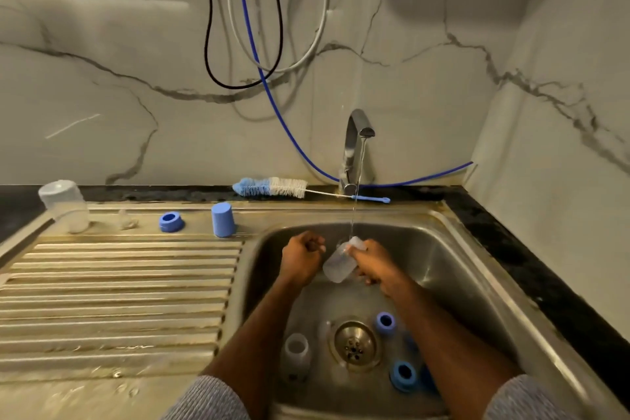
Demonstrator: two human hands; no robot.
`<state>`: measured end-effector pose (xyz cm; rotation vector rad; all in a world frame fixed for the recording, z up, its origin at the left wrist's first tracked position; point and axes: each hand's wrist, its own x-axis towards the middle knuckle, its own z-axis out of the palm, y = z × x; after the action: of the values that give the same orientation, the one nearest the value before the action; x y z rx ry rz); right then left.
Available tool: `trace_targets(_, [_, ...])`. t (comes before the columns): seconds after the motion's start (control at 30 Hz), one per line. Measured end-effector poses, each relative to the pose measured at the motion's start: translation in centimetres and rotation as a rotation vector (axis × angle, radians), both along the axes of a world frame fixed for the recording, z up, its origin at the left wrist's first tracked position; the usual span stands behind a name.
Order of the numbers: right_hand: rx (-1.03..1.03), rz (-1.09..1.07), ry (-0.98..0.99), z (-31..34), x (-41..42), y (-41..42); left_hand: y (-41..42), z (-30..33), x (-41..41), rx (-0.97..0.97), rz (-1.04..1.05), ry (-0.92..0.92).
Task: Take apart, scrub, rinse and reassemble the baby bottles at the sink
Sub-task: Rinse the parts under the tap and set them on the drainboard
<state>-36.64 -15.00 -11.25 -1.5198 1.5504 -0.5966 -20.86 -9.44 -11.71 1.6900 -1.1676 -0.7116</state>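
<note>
Rinsing a clear bottle body (337,264) under the tap stream (356,187): my right hand (373,264) is gripping it, long axis tilted w/ mouth up-right toward the water. My left hand (301,257) is hanging just beside it, curled, prob. holding nothing. Other parts are waiting in the sink (453,269).

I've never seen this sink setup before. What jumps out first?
The right hand holds a clear bottle under the running tap, over the sink. Blue rings and another bottle lie round the drain. A bottle brush lies on the ledge behind.
</note>
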Motion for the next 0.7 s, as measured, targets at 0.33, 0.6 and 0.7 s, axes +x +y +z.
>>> trace_targets(0.33, [0.146, -0.04, -0.423, 0.0, -1.1, -0.6, -1.0, -2.5, -2.4, -0.047, -0.191, -0.067])
trace_targets(0.6, [0.12, 0.097, -0.64, 0.0, 0.6, 0.1, -0.1, 0.1, -2.9, 0.136, -0.393, 1.129])
trace_targets(0.7, [0.062, 0.098, -0.555, -0.1, 1.4, 0.6, -0.3, 0.0, -2.9, 0.142, -0.344, 1.159])
